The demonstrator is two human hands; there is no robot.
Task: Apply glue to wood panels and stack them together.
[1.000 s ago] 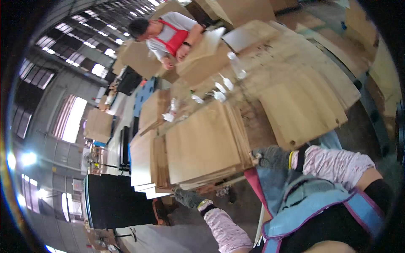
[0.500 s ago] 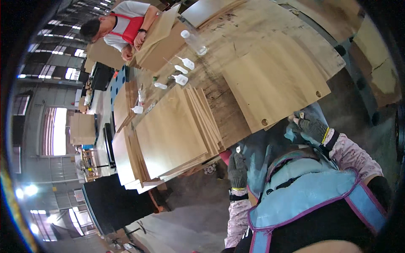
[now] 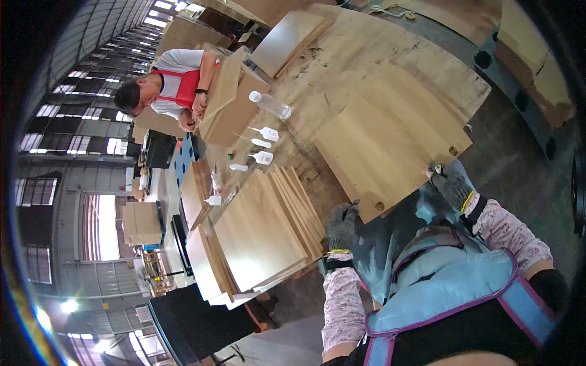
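A pale wooden board (image 3: 390, 140) with two round holes near its front corners lies on top of other boards at the table's near edge. My left hand (image 3: 342, 230), in a grey knit glove, is at the board's left front corner, with its fingers bent together against the edge. My right hand (image 3: 450, 186), gloved the same way, has its fingers curled at the front edge near the right hole. The undersides of both grips are hidden.
Left of the board stands a stack of wooden panels (image 3: 259, 232). Several white squeeze bottles (image 3: 262, 158) and a clear plastic bottle (image 3: 270, 104) lie on the worn wooden table (image 3: 360, 39). Across it, a person in a red apron (image 3: 177, 88) handles a panel (image 3: 223, 91).
My left hand has moved up from beside my body to the board's left front corner. My right hand stays by the front edge. The view has tilted, shifting the left side lower.
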